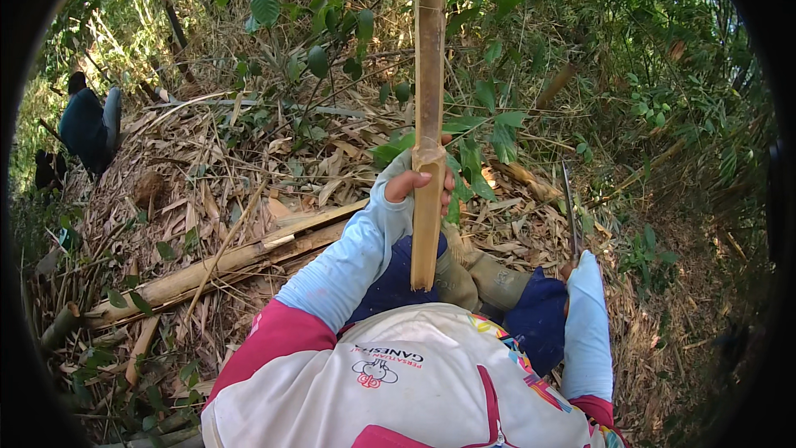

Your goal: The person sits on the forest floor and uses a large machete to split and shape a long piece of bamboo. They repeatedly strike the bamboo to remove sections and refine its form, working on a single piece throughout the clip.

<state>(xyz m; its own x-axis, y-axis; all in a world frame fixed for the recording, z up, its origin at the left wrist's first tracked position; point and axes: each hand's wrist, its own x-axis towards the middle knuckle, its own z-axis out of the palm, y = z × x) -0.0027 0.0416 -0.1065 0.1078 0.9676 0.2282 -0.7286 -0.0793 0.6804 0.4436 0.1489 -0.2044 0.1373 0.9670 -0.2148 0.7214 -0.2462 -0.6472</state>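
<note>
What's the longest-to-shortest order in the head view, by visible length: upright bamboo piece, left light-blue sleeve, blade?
1. Bamboo piece, running to the picture's top edge
2. Left light-blue sleeve
3. Blade

Apparent length only; nearness to the camera may flatter 2 over 3.

1. A person's left hand [400, 178] grips an upright split bamboo pole [429, 91], fingers [448, 186] curled around it near a node [429, 155].
2. The right hand [569, 269], mostly hidden by a pale blue sleeve [588, 332], holds a long, slim blade [570, 207] pointing away from the body.
3. At left, split bamboo lengths [220, 272] lie across dry leaf litter [186, 207].
4. Muddied boots [502, 280] show beneath 2 blue trouser legs [537, 319]; green foliage [531, 4] fills the background.
</note>
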